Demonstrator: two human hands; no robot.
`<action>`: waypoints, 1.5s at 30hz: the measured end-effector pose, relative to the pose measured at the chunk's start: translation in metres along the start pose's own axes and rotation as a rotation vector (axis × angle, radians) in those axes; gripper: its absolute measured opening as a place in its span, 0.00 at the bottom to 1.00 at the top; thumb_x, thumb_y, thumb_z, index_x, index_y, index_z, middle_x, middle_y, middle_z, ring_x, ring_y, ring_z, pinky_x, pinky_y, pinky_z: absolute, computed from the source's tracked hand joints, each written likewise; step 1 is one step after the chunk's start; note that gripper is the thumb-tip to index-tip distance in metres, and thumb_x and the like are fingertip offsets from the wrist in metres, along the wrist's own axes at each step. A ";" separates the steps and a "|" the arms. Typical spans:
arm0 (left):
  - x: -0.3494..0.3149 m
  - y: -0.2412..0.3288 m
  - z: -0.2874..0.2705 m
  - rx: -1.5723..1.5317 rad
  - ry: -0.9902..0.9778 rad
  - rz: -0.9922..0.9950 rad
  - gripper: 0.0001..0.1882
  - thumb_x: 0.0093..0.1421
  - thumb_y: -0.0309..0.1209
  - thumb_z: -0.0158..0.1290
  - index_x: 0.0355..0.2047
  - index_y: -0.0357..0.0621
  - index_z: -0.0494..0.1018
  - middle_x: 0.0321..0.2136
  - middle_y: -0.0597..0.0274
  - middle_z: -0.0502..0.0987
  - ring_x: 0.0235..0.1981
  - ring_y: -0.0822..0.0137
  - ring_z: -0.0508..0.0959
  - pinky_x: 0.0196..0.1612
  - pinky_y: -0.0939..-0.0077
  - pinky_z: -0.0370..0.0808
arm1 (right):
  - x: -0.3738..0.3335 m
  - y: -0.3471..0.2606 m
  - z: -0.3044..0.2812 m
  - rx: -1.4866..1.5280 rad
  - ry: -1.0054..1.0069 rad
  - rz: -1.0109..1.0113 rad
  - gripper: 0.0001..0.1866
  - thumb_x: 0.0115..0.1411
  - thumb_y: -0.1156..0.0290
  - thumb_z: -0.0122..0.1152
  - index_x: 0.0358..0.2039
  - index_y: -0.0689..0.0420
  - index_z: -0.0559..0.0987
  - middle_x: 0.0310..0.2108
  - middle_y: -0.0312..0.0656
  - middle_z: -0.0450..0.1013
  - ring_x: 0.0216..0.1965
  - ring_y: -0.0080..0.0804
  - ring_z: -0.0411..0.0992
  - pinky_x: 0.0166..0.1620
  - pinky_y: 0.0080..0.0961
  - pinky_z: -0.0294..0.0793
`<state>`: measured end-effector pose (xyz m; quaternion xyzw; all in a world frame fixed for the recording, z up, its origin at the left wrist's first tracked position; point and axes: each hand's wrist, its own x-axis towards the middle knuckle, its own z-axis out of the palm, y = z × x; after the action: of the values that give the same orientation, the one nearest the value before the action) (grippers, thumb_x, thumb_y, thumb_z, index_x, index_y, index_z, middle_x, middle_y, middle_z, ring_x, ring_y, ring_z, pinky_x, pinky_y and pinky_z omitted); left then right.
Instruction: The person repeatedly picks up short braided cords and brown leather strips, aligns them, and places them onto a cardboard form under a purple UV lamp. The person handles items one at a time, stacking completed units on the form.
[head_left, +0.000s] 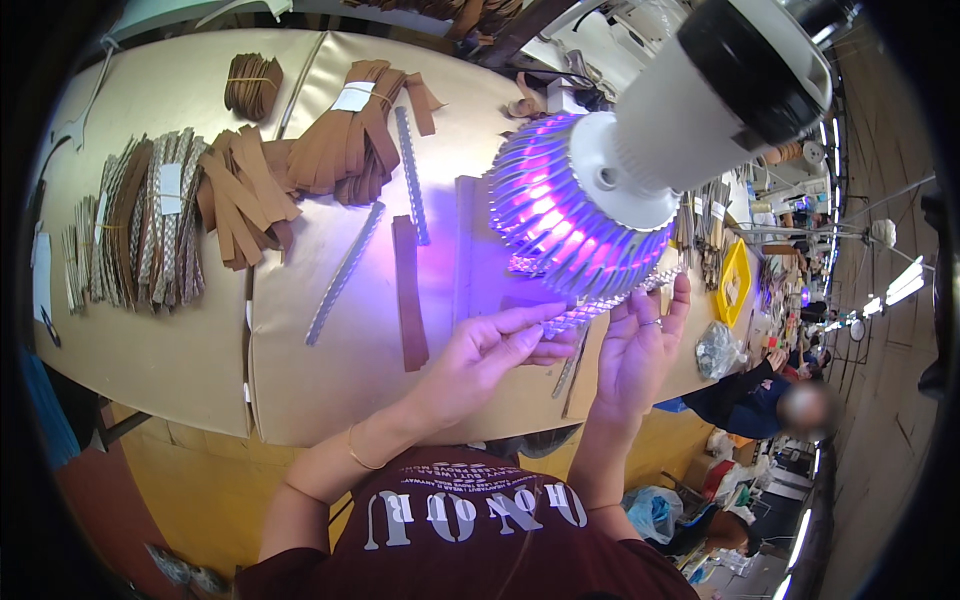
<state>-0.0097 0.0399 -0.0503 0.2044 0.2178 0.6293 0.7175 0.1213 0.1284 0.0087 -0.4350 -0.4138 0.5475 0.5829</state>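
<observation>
The left hand (495,346) pinches a narrow silvery braided strip (590,315); the right hand (637,350) touches it, grip unclear. A purple-glowing, finned white lamp (575,215) partly hides the gold tabletop (335,385).

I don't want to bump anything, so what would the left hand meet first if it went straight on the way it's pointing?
Probably the right hand, near the other end of the braided strip. The lamp is close to that line too, though its depth is unclear.
</observation>
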 end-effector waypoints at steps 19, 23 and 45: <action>-0.017 -0.043 -0.011 0.053 0.229 0.163 0.14 0.67 0.25 0.48 0.51 0.32 0.72 0.39 0.56 0.80 0.41 0.68 0.81 0.44 0.74 0.78 | -0.018 -0.049 -0.002 -1.391 -0.829 0.020 0.08 0.60 0.68 0.63 0.31 0.61 0.81 0.22 0.42 0.73 0.25 0.38 0.70 0.33 0.32 0.67; -0.016 -0.059 -0.015 0.546 0.529 0.405 0.15 0.61 0.24 0.55 0.49 0.39 0.74 0.36 0.58 0.77 0.33 0.68 0.79 0.36 0.73 0.77 | 0.002 -0.033 0.004 -1.482 -0.797 0.056 0.13 0.62 0.65 0.61 0.36 0.64 0.81 0.23 0.45 0.74 0.22 0.37 0.70 0.29 0.30 0.68; -0.018 -0.082 -0.022 1.148 0.562 0.603 0.25 0.53 0.23 0.58 0.53 0.43 0.73 0.38 0.56 0.70 0.28 0.62 0.75 0.32 0.70 0.74 | 0.001 -0.007 0.021 -1.561 -0.766 0.063 0.13 0.65 0.66 0.57 0.30 0.65 0.76 0.23 0.48 0.72 0.24 0.43 0.69 0.31 0.34 0.67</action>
<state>0.0424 0.0118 -0.1142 0.4320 0.6260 0.6152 0.2072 0.1036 0.1300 0.0214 -0.5073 -0.8264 0.2319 -0.0767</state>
